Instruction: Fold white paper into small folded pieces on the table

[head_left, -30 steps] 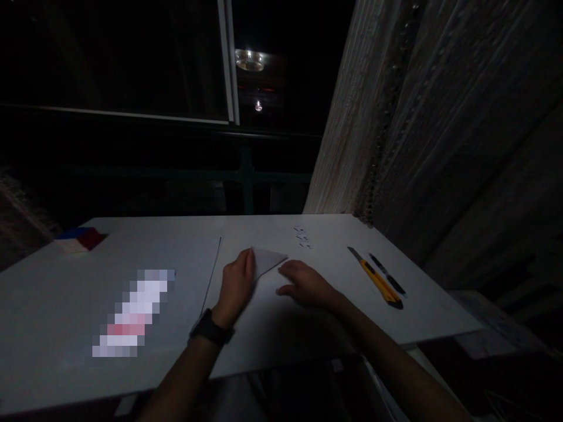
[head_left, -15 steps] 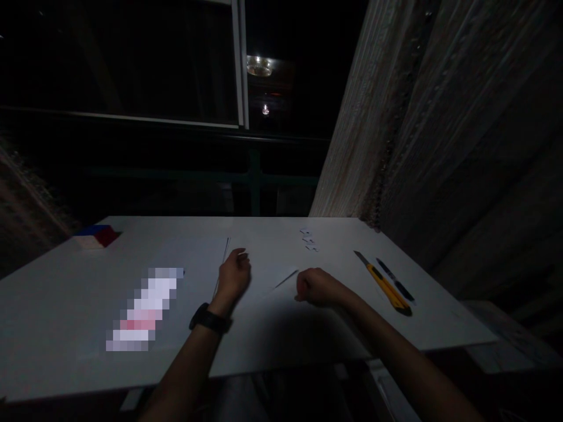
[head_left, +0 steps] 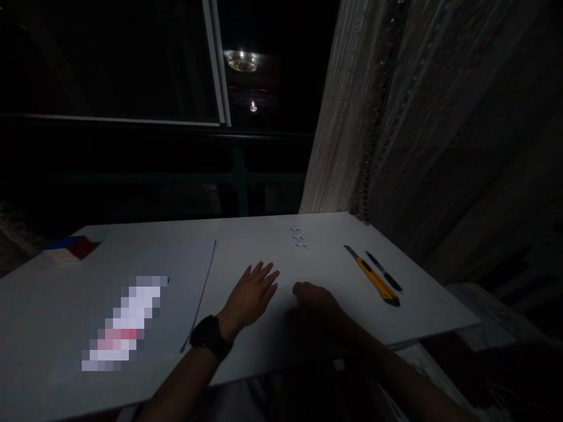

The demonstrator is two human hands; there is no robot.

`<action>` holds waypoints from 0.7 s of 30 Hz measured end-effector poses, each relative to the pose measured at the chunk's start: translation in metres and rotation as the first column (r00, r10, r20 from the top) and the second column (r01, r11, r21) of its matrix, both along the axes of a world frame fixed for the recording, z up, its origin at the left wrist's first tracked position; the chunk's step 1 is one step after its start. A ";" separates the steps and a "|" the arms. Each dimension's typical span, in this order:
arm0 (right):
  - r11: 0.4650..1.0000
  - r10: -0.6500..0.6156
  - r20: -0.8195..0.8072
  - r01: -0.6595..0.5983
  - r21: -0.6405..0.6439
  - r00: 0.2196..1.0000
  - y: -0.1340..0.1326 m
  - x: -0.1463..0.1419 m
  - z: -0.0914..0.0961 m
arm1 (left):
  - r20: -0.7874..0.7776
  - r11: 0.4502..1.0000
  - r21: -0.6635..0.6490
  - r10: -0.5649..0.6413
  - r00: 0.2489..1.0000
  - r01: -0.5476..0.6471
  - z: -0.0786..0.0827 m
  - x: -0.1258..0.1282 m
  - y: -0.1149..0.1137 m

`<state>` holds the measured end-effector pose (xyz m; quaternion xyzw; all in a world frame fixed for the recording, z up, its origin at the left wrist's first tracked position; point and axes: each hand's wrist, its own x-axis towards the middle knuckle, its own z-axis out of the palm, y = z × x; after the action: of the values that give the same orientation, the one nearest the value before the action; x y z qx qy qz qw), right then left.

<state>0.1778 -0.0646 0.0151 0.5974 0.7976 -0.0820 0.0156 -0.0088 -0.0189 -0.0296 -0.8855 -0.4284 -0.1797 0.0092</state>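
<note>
My left hand (head_left: 251, 295) lies flat on the white table (head_left: 308, 258), fingers stretched out and spread, a black watch (head_left: 210, 337) on its wrist. It presses on a white sheet of paper (head_left: 284, 293) that barely shows against the table in the dim light. My right hand (head_left: 314, 298) rests just to the right of it with the fingers curled in. Whether they pinch the paper's edge is hidden.
A yellow utility knife (head_left: 375, 280) and a black pen (head_left: 384, 272) lie on the table to the right. Small paper scraps (head_left: 299, 237) sit behind the hands. A stack of white sheets (head_left: 167, 269) lies left, a red-and-blue block (head_left: 73, 246) far left. A curtain (head_left: 396, 117) hangs right.
A second ago both hands held a folded triangle of paper. The left hand has since opened and flattened onto the sheet, and the right hand has curled beside it.
</note>
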 end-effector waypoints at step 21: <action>0.853 -0.348 -0.731 0.522 0.015 0.588 0.009 0.130 -0.020 | 0.137 0.971 0.100 0.203 0.970 -0.217 0.024 0.016 0.002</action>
<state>0.3083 -0.0559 -0.0046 0.6947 0.5730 -0.2129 -0.3791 0.0068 -0.0172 -0.0057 -0.8201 -0.5085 -0.2573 0.0517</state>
